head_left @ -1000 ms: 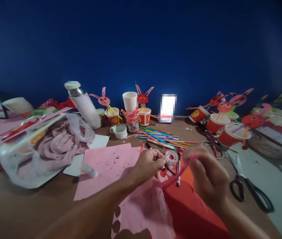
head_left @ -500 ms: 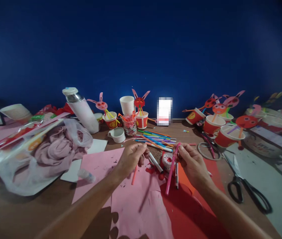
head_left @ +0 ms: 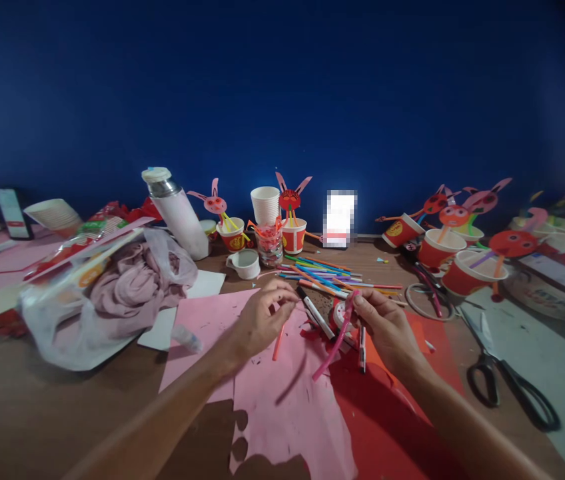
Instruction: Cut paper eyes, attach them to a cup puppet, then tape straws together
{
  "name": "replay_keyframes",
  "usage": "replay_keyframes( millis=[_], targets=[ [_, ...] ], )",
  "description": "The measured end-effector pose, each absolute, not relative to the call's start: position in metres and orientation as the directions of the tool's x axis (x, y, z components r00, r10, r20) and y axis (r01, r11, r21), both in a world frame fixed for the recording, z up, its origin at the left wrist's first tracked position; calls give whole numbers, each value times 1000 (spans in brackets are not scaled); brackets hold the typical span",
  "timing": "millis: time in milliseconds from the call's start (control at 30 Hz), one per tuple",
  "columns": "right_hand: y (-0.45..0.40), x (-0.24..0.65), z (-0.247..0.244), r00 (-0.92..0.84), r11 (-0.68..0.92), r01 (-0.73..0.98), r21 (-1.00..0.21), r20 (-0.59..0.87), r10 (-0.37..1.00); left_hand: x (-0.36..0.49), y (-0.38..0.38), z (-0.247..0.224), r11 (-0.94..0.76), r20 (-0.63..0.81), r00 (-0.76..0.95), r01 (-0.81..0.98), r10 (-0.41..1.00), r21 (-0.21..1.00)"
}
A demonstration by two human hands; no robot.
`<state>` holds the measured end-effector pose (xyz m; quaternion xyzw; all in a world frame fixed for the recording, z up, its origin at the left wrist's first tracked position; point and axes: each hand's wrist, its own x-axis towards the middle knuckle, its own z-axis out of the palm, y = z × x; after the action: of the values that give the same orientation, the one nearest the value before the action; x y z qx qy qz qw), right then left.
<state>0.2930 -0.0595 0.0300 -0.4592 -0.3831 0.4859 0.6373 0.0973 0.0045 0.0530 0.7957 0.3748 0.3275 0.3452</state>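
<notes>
My right hand (head_left: 385, 325) pinches the upper end of a bright pink straw (head_left: 335, 350), which hangs down to the left and looks bent. My left hand (head_left: 265, 317) is raised over the pink paper (head_left: 292, 413), its fingers curled toward the thumb; whether anything small is between them is hidden. Just below its fingers an orange straw (head_left: 278, 343) lies on the pink paper. A white marker with a black cap (head_left: 315, 312) lies between the hands, beside a roll of tape (head_left: 341, 315). Several coloured straws (head_left: 320, 273) are spread behind them.
Black-handled scissors (head_left: 505, 377) lie at the right. Red cups with rabbit-like paper heads (head_left: 294, 235) stand along the back, near a lit phone (head_left: 338, 220). A white flask (head_left: 177, 217) and a plastic bag with cloth (head_left: 62, 333) are at the left. Red paper (head_left: 392, 413) lies in front.
The pink straw's lower end has swung left. My left hand's fingers have loosened from their tighter pinch. The whole view has shifted slightly, so the things on the table appear farther right.
</notes>
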Motion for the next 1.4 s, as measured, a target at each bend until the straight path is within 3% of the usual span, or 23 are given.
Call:
replay_keyframes(
  millis=[100,167,300,567,733,833,900,1000,1167,1300,1400],
  targets=[
    [-60,289,34,214,104,-197,-975,60,975,95,-11,56,-192,-78,601,373,795,908],
    [-59,285,38,192,106,-140,-984,78,978,96,-18,53,-55,-198,661,341,724,939],
    [-59,275,47,132,113,-66,-991,103,986,97,-27,47,20,-187,757,224,626,974],
    [-52,253,76,230,244,-101,-964,216,949,88,-32,70,-76,-103,764,195,637,978],
    [-37,237,89,188,305,-140,-942,277,942,75,-32,76,-77,-121,733,230,670,970],
    [-27,234,92,78,257,-45,-965,253,964,64,-29,67,-10,-131,685,198,717,980],
    [-21,234,90,4,216,144,-966,219,976,57,-25,58,36,-119,623,144,773,989],
    [-15,237,79,-39,161,456,-875,161,986,50,-20,49,64,-94,478,79,873,995],
    [-18,231,46,-80,86,730,-678,40,996,48,-14,41,72,-75,352,23,933,997],
    [-21,213,31,-36,14,871,-491,-34,999,50,-11,35,136,-111,347,-48,931,990],
    [-20,203,29,-6,-19,905,-425,-59,998,50,-10,32,154,-123,327,-69,937,986]
  ],
)
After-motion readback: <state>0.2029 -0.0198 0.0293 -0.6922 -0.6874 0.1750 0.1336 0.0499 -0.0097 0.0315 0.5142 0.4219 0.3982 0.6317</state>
